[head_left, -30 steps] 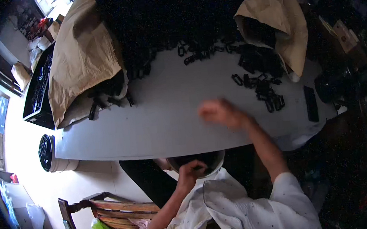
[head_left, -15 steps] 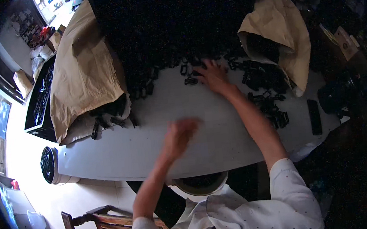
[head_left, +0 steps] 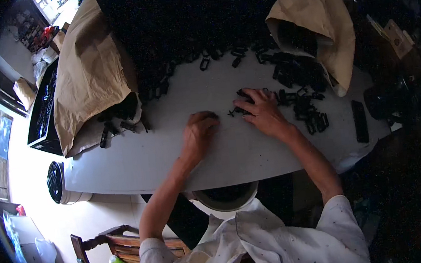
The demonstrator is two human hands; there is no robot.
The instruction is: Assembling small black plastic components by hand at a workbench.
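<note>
My left hand [head_left: 198, 135] is over the middle of the grey table [head_left: 173, 160], its fingers curled together. A dark spot shows at its fingertips; what it is, if held, I cannot make out. To the right, my right hand [head_left: 265, 113] lies palm down with fingers apart, resting on a few small black plastic pieces [head_left: 239, 110]. More such pieces form a loose heap [head_left: 310, 114] beside that hand. Others, some shaped like small open frames, lie in a scattered row [head_left: 204, 63] farther back.
A large brown paper sack [head_left: 89, 87] spills black pieces [head_left: 111, 131] at the left. Another open paper sack [head_left: 331, 18] stands back right. A flat black bar [head_left: 360, 121] lies near the right edge. Below are a bucket [head_left: 227, 201] and a wooden chair [head_left: 126, 253].
My right hand has come nearer across the table, with black pieces under its fingers. The left hand has moved slightly forward, its fingers curled. The view has shifted a little.
</note>
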